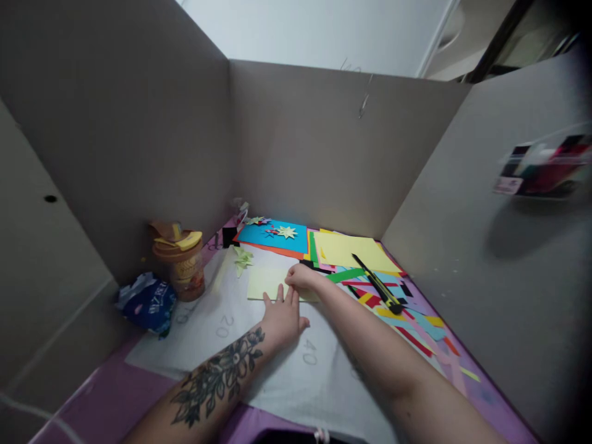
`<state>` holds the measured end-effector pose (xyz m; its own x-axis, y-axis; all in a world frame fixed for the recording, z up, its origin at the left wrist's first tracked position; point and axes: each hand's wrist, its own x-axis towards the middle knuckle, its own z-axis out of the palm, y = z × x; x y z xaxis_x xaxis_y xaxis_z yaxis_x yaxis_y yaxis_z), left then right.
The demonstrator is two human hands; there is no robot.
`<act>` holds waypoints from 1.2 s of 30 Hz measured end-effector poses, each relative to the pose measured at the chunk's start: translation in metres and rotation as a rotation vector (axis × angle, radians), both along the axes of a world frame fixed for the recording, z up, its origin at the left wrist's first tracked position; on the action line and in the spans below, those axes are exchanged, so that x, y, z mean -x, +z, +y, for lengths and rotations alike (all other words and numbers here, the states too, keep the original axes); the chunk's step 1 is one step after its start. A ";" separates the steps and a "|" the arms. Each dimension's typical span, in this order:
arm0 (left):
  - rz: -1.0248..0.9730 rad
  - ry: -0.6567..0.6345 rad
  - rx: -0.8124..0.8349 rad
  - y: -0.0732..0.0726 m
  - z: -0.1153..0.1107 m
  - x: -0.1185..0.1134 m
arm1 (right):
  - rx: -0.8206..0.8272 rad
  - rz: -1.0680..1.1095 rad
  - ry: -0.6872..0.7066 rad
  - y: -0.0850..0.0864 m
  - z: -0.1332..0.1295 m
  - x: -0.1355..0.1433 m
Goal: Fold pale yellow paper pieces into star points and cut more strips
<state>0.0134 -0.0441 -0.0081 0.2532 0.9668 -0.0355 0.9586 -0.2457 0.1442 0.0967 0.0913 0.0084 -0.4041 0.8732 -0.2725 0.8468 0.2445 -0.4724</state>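
A pale yellow-green paper sheet lies flat on the white cutting mat. My left hand rests flat with fingers spread, its fingertips on the sheet's near edge. My right hand sits at the sheet's right side with fingers curled, pinching or pressing the paper's edge. Its fingertips are hidden, so the exact grip is unclear. A yellow and black utility knife lies just right of my right hand on coloured scraps.
Yellow sheets, a blue sheet with a paper star and several coloured strips cover the right side. A lidded cup and a blue packet stand at left. Grey cardboard walls enclose the desk.
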 end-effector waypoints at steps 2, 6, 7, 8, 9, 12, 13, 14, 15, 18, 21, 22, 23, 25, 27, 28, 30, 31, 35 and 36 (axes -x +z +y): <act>0.003 0.004 0.000 0.000 0.000 0.000 | 0.006 0.009 -0.011 0.000 0.000 0.000; 0.001 0.002 0.011 -0.003 0.001 0.001 | 0.016 0.026 -0.023 0.001 -0.001 0.000; -0.002 0.002 0.011 -0.003 0.002 0.001 | 0.017 0.032 -0.024 0.002 -0.001 0.000; -0.004 0.002 0.011 -0.004 0.002 0.001 | 0.018 0.039 -0.025 0.002 -0.002 0.000; -0.006 0.003 0.011 -0.004 0.002 0.001 | 0.019 0.048 -0.026 0.003 -0.003 0.000; -0.006 0.001 0.026 -0.003 0.002 0.001 | 0.019 0.085 -0.029 0.004 -0.005 -0.001; -0.003 0.001 0.034 -0.002 0.002 0.001 | 0.017 0.101 -0.030 0.004 -0.005 -0.003; -0.002 0.001 0.041 -0.001 0.001 0.001 | 0.014 0.118 -0.033 0.005 -0.005 -0.005; 0.000 0.002 0.048 0.000 0.001 0.001 | 0.006 0.138 -0.038 0.005 -0.005 -0.007; 0.010 -0.002 0.052 0.002 0.001 0.001 | -0.053 0.214 -0.072 0.005 -0.003 -0.021; 0.030 -0.006 0.060 0.002 0.003 0.001 | -0.146 0.293 -0.134 0.001 -0.006 -0.043; 0.036 -0.006 0.063 0.001 0.004 0.001 | -0.198 0.320 -0.149 -0.001 -0.010 -0.051; 0.043 -0.006 0.065 0.000 0.004 0.001 | -0.263 0.347 -0.150 -0.004 -0.015 -0.059; 0.058 -0.004 0.060 -0.002 0.006 0.000 | -0.433 0.395 -0.084 -0.010 -0.032 -0.074; 0.070 -0.004 0.053 -0.003 0.006 0.000 | -0.543 0.385 0.066 -0.017 -0.052 -0.083; 0.073 -0.006 0.050 -0.003 0.006 0.000 | -0.567 0.351 0.145 -0.020 -0.062 -0.085; 0.080 -0.011 0.042 -0.002 0.006 0.001 | -0.595 0.253 0.240 -0.026 -0.080 -0.085; 0.085 -0.014 0.036 -0.002 0.006 0.001 | -0.596 0.195 0.262 -0.028 -0.087 -0.084; 0.114 -0.025 0.026 0.000 0.006 0.001 | -0.570 0.028 0.261 -0.029 -0.101 -0.078; 0.122 -0.028 0.026 0.000 0.006 0.001 | -0.561 0.007 0.256 -0.029 -0.101 -0.077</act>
<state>0.0124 -0.0383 -0.0085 0.2719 0.9579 -0.0927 0.9623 -0.2699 0.0336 0.1734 -0.0099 -0.0205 -0.6200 0.7577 0.2038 0.7256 0.6525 -0.2183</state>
